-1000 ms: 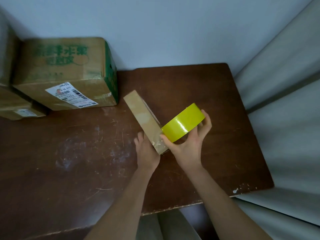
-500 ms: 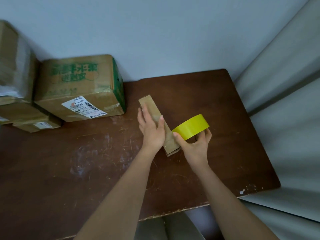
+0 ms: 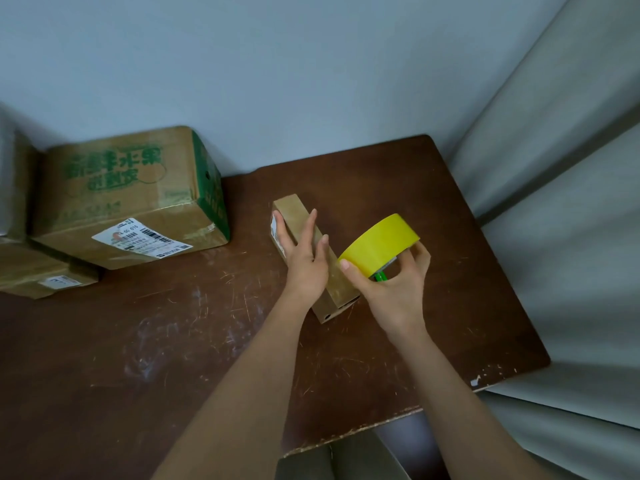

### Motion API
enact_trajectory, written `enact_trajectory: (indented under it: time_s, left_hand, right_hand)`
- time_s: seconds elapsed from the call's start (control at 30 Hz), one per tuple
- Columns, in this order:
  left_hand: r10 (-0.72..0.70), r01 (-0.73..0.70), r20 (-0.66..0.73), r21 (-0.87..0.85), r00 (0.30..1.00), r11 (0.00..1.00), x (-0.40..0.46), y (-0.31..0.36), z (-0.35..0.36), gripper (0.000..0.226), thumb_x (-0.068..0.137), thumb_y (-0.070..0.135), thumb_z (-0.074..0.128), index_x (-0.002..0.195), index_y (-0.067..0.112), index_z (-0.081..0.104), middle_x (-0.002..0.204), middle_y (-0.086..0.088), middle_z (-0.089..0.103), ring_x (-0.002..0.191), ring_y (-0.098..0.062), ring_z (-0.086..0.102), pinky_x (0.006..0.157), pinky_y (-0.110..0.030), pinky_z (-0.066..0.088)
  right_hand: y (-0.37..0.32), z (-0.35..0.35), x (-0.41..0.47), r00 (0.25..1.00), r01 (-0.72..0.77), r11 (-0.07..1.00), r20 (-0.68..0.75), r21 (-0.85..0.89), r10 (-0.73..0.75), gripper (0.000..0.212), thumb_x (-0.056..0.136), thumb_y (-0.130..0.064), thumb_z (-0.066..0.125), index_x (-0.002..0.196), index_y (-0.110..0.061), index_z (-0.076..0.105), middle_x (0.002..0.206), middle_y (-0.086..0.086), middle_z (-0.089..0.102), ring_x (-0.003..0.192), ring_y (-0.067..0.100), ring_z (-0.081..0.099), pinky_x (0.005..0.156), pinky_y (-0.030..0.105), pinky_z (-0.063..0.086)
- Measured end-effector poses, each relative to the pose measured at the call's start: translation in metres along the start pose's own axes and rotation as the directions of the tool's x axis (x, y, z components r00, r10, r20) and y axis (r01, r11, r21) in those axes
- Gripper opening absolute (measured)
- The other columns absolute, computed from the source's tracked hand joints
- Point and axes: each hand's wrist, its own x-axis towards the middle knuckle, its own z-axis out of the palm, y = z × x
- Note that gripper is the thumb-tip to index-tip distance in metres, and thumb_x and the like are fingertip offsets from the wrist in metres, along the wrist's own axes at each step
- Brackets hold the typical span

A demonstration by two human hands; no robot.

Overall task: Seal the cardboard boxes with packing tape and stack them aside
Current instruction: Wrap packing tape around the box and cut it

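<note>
Left hand [image 3: 304,268] flat on small box [image 3: 313,252]; right hand [image 3: 394,289] grasps tape roll [image 3: 379,242] beside it.

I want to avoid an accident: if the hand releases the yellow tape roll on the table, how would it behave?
The yellow tape roll is round, so on its edge it probably rolls across the brown wooden table. Flat, it likely stays put.

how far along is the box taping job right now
Already done, it seems: a large box with green print and a flatter box sit at the table's far left, glossy tape visible on the large one. In hand: the left hand steadies a small narrow box while the right hand holds the yellow tape roll against it. Left: taping this box and setting it aside.
</note>
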Motion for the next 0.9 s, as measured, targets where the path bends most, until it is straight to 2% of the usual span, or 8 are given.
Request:
enact_trajectory:
  time_s: [0.17, 0.23, 0.33, 0.4, 0.6, 0.7, 0.77, 0.9]
  left_hand:
    - [-0.030, 0.031, 0.046, -0.034, 0.998, 0.999, -0.001, 0.001, -0.005, 0.050, 0.103, 0.019, 0.046, 0.149, 0.037, 0.035, 0.155, 0.016, -0.033, 0.148, -0.004, -0.010, 0.118, -0.025, 0.013]
    - [-0.036, 0.037, 0.045, -0.033, 0.998, 0.999, -0.001, 0.003, -0.005, 0.050, 0.104, 0.019, 0.046, 0.149, 0.037, 0.035, 0.155, 0.017, -0.033, 0.149, -0.004, -0.009, 0.119, -0.025, 0.013]
    - [-0.024, 0.025, 0.045, -0.023, 0.999, 0.999, -0.001, 0.003, -0.004, 0.049, 0.104, 0.020, 0.045, 0.150, 0.035, 0.035, 0.155, 0.017, -0.031, 0.146, 0.002, -0.006, 0.119, -0.024, 0.013]
    - [-0.020, 0.021, 0.042, -0.019, 0.999, 1.000, -0.002, 0.004, -0.003, 0.049, 0.104, 0.020, 0.045, 0.150, 0.034, 0.035, 0.155, 0.017, -0.030, 0.144, 0.004, -0.004, 0.117, -0.022, 0.013]
    - [0.004, -0.004, 0.026, 0.000, 1.000, 1.000, -0.005, -0.002, -0.008, 0.049, 0.104, 0.020, 0.045, 0.150, 0.034, 0.034, 0.156, 0.011, -0.030, 0.149, -0.006, -0.011, 0.120, -0.025, 0.010]
    - [0.007, -0.007, 0.024, 0.023, 1.000, 1.000, -0.009, -0.005, -0.013, 0.048, 0.104, 0.022, 0.044, 0.150, 0.034, 0.034, 0.157, 0.009, -0.029, 0.140, 0.012, -0.008, 0.114, -0.016, 0.010]
    - [0.010, -0.010, 0.019, 0.030, 1.000, 0.999, -0.012, -0.010, -0.018, 0.048, 0.104, 0.024, 0.044, 0.149, 0.036, 0.033, 0.157, 0.009, -0.029, 0.131, 0.021, -0.008, 0.112, -0.014, 0.011]
    - [0.000, 0.000, 0.000, 0.019, 1.000, 1.000, -0.014, -0.013, -0.023, 0.047, 0.103, 0.026, 0.045, 0.148, 0.038, 0.035, 0.158, 0.010, -0.027, 0.137, 0.013, -0.009, 0.117, -0.022, 0.012]
  right_hand:
    - [-0.010, -0.001, 0.000, 0.997, -0.026, 1.000, 0.070, 0.001, 0.026, 0.073, 0.064, -0.037, 0.092, 0.124, -0.013, 0.059, 0.145, 0.002, 0.029, 0.102, -0.007, 0.039, 0.076, -0.007, 0.034]
    - [-0.009, -0.002, 0.002, 0.998, -0.045, 0.999, 0.036, -0.005, 0.046, 0.071, 0.063, -0.039, 0.093, 0.121, -0.015, 0.060, 0.145, 0.000, 0.029, 0.105, -0.004, 0.042, 0.081, -0.001, 0.039]
    - [-0.003, -0.001, 0.005, 0.992, -0.127, 0.992, -0.016, -0.013, 0.127, 0.082, 0.052, -0.059, 0.090, 0.117, -0.019, 0.060, 0.144, -0.005, 0.026, 0.119, 0.014, 0.048, 0.095, 0.034, 0.054]
    - [0.003, 0.001, 0.007, 0.986, -0.165, 0.986, -0.016, 0.012, 0.166, 0.089, 0.044, -0.069, 0.085, 0.115, -0.021, 0.061, 0.141, -0.011, 0.026, 0.119, 0.018, 0.052, 0.090, 0.043, 0.058]
    - [0.008, 0.004, 0.007, 0.905, -0.416, 0.887, 0.183, 0.201, 0.384, 0.088, 0.047, -0.061, 0.090, 0.120, -0.021, 0.061, 0.141, 0.000, 0.036, 0.112, 0.017, 0.060, 0.085, 0.042, 0.060]
    - [0.005, 0.004, 0.005, 0.849, -0.519, 0.813, 0.267, 0.264, 0.455, 0.053, 0.077, -0.045, 0.080, 0.121, -0.022, 0.059, 0.145, -0.003, 0.030, 0.102, 0.006, 0.056, 0.095, 0.049, 0.055]
    - [0.004, 0.006, 0.004, 0.830, -0.549, 0.789, 0.284, 0.274, 0.479, 0.038, 0.085, -0.042, 0.075, 0.115, -0.026, 0.057, 0.146, -0.004, 0.028, 0.099, 0.004, 0.054, 0.096, 0.051, 0.054]
    - [0.001, 0.014, -0.001, 0.825, -0.560, 0.782, 0.267, 0.272, 0.498, 0.045, 0.085, -0.040, 0.076, 0.119, -0.021, 0.052, 0.143, -0.003, 0.027, 0.096, 0.006, 0.055, 0.086, 0.041, 0.057]
